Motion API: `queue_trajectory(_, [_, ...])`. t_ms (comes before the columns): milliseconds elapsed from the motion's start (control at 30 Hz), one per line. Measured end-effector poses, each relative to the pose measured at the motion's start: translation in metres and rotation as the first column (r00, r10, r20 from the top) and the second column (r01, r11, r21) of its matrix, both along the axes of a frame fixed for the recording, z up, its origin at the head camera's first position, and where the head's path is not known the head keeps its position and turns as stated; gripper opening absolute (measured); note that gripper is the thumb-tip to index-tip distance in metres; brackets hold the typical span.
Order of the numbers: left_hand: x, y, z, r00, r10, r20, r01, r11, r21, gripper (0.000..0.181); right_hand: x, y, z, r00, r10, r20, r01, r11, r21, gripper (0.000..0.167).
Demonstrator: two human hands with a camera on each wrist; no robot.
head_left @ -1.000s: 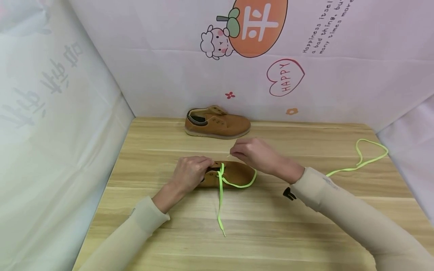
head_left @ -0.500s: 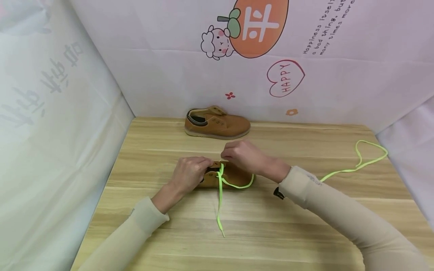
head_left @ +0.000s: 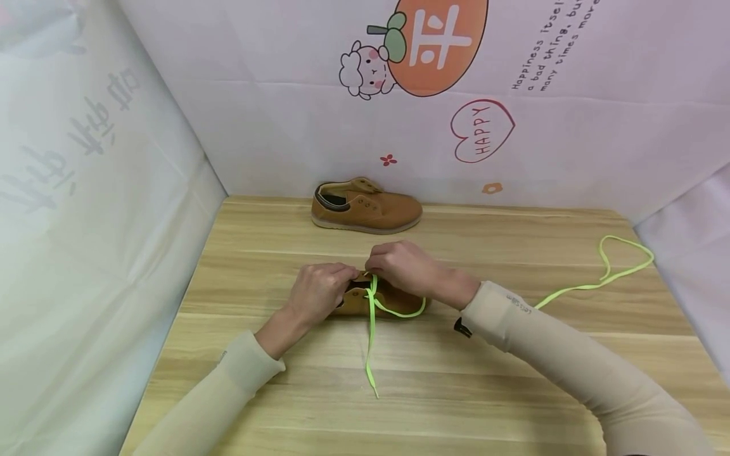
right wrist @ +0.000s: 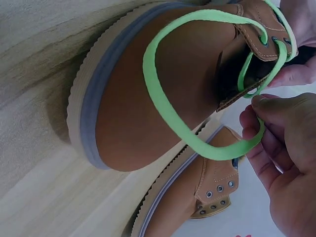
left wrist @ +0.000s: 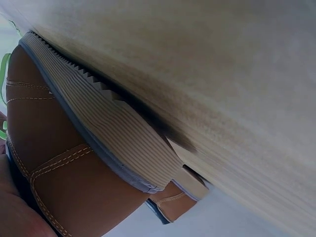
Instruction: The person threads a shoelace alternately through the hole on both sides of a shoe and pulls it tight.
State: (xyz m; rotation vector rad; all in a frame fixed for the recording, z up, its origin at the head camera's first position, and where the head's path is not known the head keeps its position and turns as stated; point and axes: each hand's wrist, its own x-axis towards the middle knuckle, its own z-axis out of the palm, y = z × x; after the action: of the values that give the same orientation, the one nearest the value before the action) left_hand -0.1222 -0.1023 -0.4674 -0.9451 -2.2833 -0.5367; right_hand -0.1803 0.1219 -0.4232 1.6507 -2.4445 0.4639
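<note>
A brown shoe (head_left: 349, 306) lies in front of me, its toe to the right. My left hand (head_left: 322, 291) grips its opening, holding the far eyelet flap, which shows from the front in the right wrist view. A bright green shoelace (right wrist: 163, 106) runs through the shoe's front eyelets and loops over the toe. One lace end hangs across the near side onto the table. Between thumb and fingers, my right hand (right wrist: 286, 148) pinches the other end, close to the far flap. In the left wrist view the shoe's ribbed sole (left wrist: 113, 123) faces the camera.
Behind, against the printed backdrop (head_left: 274, 139), stands a second brown shoe (head_left: 373, 212) with no lace in its visible eyelets. Another green shoelace (head_left: 582, 287) lies on the wooden table (head_left: 456, 399) at the right, partly behind my right sleeve.
My right hand has moved left and slightly nearer, bringing the pinched lace end to the far flap. The left hand and the shoe have stayed in place.
</note>
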Motion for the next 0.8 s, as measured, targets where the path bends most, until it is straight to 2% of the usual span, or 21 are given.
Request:
queue_trajectory(233, [0.0004,0.0008,0.0004,1.0,-0.001,0.02,0.001,1.0,0.012,0.014,0.0017,-0.0026,-0.0018,1.0,-0.011,-0.004,0.011,1.0,0.012,0.01])
queue_trajectory(433, [0.0008,0.0011,0.0007,0.998,-0.003,0.063,0.001,0.999,0.032,0.016,0.0034,-0.0036,-0.0025,0.999,-0.035,0.031,0.034,0.999,0.018,0.009])
queue_trajectory(600, [0.0011,0.0003,0.0001,0.994,0.012,0.109,-0.016,0.999,0.033,0.014,0.0025,-0.0025,-0.0042,0.989,-0.057,0.135,0.059,0.998,-0.006,0.011])
queue_trajectory(800, [0.0011,-0.0015,0.0006,0.988,0.014,0.156,-0.021,0.999,0.044,0.009,-0.0023,-0.0016,-0.009,0.953,-0.081,0.291,0.108,0.991,-0.078,0.011])
